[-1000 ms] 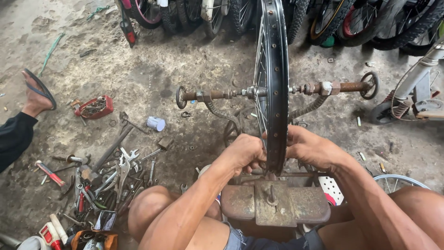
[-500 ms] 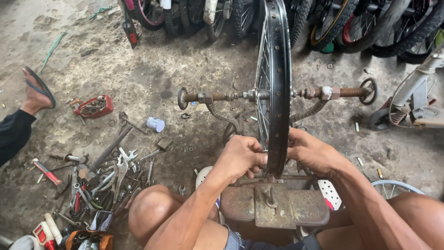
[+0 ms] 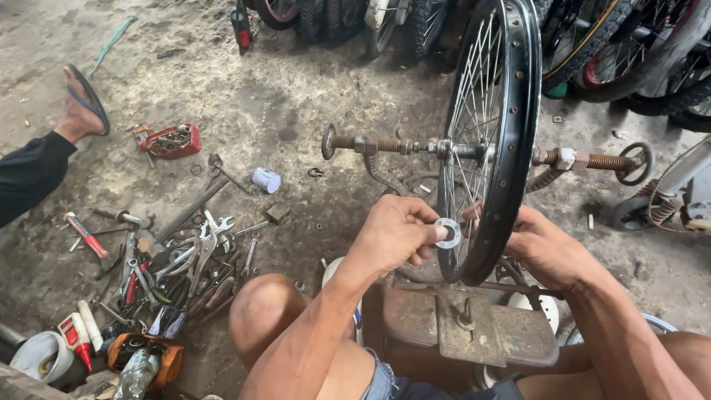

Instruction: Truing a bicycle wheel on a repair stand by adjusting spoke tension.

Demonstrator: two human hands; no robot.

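A black spoked bicycle rim [image 3: 511, 111] stands upright in a rusty truing stand [image 3: 474, 330], its axle held between two threaded rods [image 3: 370, 143]. My left hand [image 3: 396, 233] pinches a round silver spoke wrench [image 3: 447, 232] against the lower left side of the rim. On the right side of the rim my right hand [image 3: 544, 248] grips its lower part. My bare knees flank the stand.
A heap of spanners, pliers and screwdrivers [image 3: 178, 259] lies on the concrete at left, with a red tool box [image 3: 174, 141] and glue tubes [image 3: 74, 330]. Another person's sandalled foot [image 3: 81, 107] rests at far left. Bicycle wheels [image 3: 637, 59] line the back.
The view has moved closer. My left hand has shifted slightly right along the rim and now shows the round wrench at its fingertips; the wheel stays in the stand.
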